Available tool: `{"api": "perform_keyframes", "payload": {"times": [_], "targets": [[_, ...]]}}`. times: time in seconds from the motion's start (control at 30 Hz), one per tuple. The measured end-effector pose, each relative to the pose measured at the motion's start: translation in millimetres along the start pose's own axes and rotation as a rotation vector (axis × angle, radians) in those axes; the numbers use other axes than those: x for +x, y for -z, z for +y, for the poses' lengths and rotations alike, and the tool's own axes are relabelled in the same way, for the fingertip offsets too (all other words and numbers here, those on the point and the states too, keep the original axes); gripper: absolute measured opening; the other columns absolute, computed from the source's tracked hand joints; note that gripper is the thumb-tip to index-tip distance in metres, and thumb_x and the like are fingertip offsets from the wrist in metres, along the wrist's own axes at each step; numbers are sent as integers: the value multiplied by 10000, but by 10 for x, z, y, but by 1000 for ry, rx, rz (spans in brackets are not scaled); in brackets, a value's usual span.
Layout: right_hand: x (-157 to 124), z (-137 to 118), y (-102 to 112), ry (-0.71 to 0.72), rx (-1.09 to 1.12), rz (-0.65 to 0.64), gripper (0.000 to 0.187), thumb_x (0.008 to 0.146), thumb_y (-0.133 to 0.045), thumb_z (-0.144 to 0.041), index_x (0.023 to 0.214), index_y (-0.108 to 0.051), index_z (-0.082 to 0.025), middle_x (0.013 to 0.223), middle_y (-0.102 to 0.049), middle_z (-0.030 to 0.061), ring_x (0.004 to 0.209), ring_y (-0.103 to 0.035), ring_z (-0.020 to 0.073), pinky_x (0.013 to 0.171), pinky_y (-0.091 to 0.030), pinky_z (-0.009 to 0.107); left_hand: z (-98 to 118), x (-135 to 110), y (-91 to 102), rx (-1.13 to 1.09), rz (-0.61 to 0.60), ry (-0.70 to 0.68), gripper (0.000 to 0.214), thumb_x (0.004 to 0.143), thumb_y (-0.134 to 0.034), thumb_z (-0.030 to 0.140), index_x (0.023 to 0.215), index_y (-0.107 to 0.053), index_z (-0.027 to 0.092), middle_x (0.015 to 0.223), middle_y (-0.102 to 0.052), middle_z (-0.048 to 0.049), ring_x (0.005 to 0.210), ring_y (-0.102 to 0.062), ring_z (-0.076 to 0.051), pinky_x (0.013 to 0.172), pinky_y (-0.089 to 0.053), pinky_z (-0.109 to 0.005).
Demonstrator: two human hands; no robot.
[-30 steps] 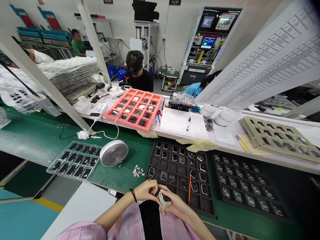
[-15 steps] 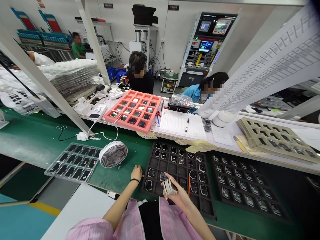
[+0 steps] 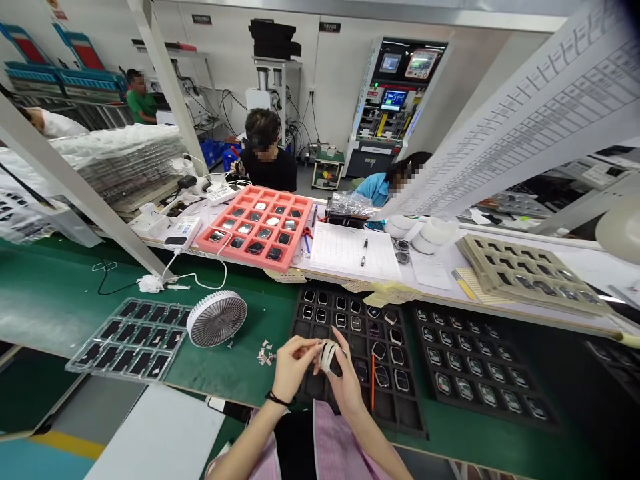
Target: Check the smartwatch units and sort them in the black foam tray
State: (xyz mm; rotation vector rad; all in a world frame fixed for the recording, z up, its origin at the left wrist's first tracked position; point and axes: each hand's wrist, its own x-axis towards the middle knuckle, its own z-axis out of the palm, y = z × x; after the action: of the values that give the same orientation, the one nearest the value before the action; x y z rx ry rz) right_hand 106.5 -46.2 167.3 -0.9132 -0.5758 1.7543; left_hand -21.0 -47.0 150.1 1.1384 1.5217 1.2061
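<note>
My right hand (image 3: 347, 383) is wrapped around a small stack of watch cases (image 3: 329, 358), pale-edged and dark-faced, held above the black foam tray. My left hand (image 3: 295, 367) meets the stack's left side, thumb and fingertips pinched together at its edge. Whatever lies between those fingertips is too small to make out. Beneath both hands, the black foam tray (image 3: 361, 407) holds several smartwatches in its pockets, and some pockets are bare. An orange stick (image 3: 373, 383) lies across the tray, right of my right hand. Small pinkish scraps (image 3: 265, 353) lie on the green table left of my left hand.
A white fan (image 3: 217, 319) and a clear tray of black parts (image 3: 127, 340) stand to the left. Another watch tray (image 3: 480, 367) is at right. The raised shelf holds a pink tray (image 3: 255, 227), paper sheets (image 3: 350, 253) and beige trays (image 3: 530, 273). People sit beyond.
My left hand has lifted from the table beside the tray and moved right to the stack, uncovering the pinkish scraps. My right hand still holds the stack, now raised slightly. The view has shifted.
</note>
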Motion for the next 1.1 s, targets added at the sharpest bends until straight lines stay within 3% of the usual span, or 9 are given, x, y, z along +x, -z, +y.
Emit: {"api": "perform_keyframes", "payload": {"times": [0.1,0.27,0.47,0.6,0.73,0.8,0.93,1.0,1.1], "targets": [[-8,-6,-22,26,-39,35,543,782,-661,-428,1284,-469,-347,1034,-609,6,823,-593,182,667,-491,302,164,-85,-146,-222,37,2,328,740,-671,466,863,-751,173,711,-613,-21,452,-520,-90,433,-443,-230],[-15,58,-5,128,-81,30,512,806,-646,-417,1278,-458,-352,1084,-588,2,974,-562,188,822,-475,321,208,-94,-207,-235,124,22,322,731,-684,462,855,-764,176,688,-617,-34,530,-543,-122,450,-445,-228],[-27,121,-10,247,-244,87,521,834,-596,-471,1302,-404,-348,1166,-543,19,1119,-494,207,1035,-330,389,152,-138,-287,-142,184,-64,322,777,-642,487,855,-762,199,775,-669,-72,726,-600,-194,653,-502,-306],[-25,93,-10,290,-269,123,541,831,-576,-494,1312,-383,-336,1176,-531,31,1106,-498,214,1027,-331,414,148,-187,-347,-101,175,-128,353,829,-567,507,854,-759,212,895,-643,-93,887,-585,-230,790,-488,-361],[1,83,52,305,-328,174,562,838,-536,-515,1340,-370,-325,1147,-543,24,1074,-519,206,988,-372,414,136,-284,-370,-98,55,-214,379,930,-418,425,1086,-698,223,1097,-594,-112,1087,-521,-242,948,-418,-405],[16,114,106,271,-371,165,565,832,-542,-518,1341,-383,-331,1132,-551,15,1086,-519,202,973,-390,394,75,-294,-325,-66,12,-232,385,940,-399,405,1096,-693,211,1127,-585,-118,1138,-485,-253,929,-424,-396],[40,222,219,57,-298,110,647,771,-625,-527,1335,-382,-322,1020,-583,7,933,-594,201,783,-491,349,-219,-148,-32,154,-207,-245,432,948,-376,355,817,-748,181,1140,-595,-102,1153,-485,-239,941,-425,-353],[44,256,253,-52,-224,75,699,752,-654,-523,1346,-352,-313,959,-592,-1,771,-621,182,678,-504,334,-452,-25,183,399,-254,-174,373,955,-351,290,989,-708,191,1188,-575,-86,1109,-525,-201,961,-421,-327],[43,244,262,-112,-179,59,708,747,-675,-503,1342,-347,-302,935,-603,-7,654,-615,155,633,-498,322,-854,125,454,705,-170,11,311,929,-376,192,1107,-629,180,1129,-592,-101,1045,-550,-208,958,-420,-366]]}}
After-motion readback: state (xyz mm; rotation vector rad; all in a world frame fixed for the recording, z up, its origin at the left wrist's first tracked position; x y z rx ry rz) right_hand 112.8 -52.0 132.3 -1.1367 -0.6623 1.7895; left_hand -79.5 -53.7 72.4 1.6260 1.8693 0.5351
